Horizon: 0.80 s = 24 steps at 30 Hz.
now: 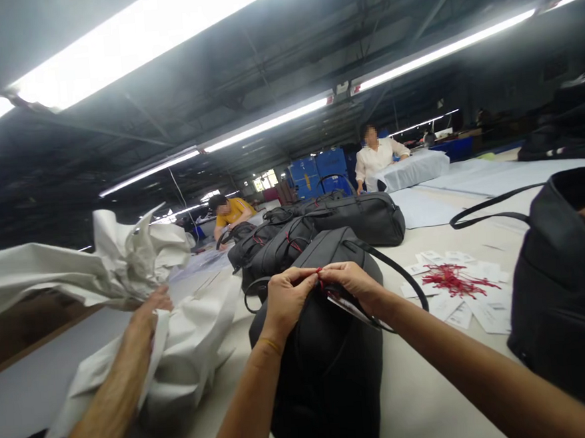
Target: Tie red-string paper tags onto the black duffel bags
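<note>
Bag [326,350] lies black and upright-ish on the counter [425,396], right in front of the person, its top end farthest from the camera. Left hand [285,299] and right hand [352,283] meet at that top, both pinched nearly closed on a red string [321,278]; a tag [346,306] hangs below the right hand's fingers. The string is thin and the grip small, so it could well slip free or snag on the strap [401,275] if pulled crooked. At the left, a co-worker's hand [146,316] grips crumpled white paper [125,257]. To the right lie loose tags [483,306] under a heap of red strings [452,280], beside another dark bag [563,293]. Beyond, more bags [323,227] stand in a row; farther off, two people work at the counters.
</note>
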Motion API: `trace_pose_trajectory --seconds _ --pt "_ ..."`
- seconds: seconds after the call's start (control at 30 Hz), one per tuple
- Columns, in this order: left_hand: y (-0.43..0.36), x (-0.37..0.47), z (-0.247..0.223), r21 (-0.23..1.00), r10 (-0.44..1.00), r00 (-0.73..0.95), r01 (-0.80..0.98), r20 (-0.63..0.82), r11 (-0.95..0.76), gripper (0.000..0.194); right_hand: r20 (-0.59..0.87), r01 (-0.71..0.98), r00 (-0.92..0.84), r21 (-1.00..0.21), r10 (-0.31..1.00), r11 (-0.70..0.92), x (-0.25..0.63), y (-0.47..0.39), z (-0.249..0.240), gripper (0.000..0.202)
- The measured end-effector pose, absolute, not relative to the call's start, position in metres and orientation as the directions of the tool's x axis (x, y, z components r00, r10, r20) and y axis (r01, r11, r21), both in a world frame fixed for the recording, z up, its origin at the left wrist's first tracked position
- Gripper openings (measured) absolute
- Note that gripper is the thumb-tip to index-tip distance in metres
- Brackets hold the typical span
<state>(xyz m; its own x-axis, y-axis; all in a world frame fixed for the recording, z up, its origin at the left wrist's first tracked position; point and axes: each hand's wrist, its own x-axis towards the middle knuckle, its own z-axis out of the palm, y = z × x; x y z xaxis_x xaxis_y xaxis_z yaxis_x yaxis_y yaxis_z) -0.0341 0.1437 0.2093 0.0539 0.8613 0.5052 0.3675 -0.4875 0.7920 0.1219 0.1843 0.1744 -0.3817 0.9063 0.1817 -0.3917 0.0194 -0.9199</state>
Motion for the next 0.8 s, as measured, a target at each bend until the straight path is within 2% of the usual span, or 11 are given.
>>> trace_pose_trajectory --seconds 0.27,0.53,0.8 --pt "0.145 -0.031 0.211 0.851 0.900 0.050 0.308 0.433 -0.426 0.020 0.142 -0.263 -0.535 -0.965 0.833 -0.004 0.136 0.188 0.186 0.037" --pt "0.146 -0.032 0.210 0.903 0.924 0.006 0.213 0.382 -0.374 0.024 0.190 -0.244 -0.516 -0.967 0.835 0.069 0.136 0.192 0.180 0.038" --pt "0.151 -0.034 0.209 0.807 0.873 0.055 0.358 0.484 -0.470 0.014 0.210 -0.264 -0.462 -0.960 0.862 0.093 0.131 0.182 0.179 0.043"
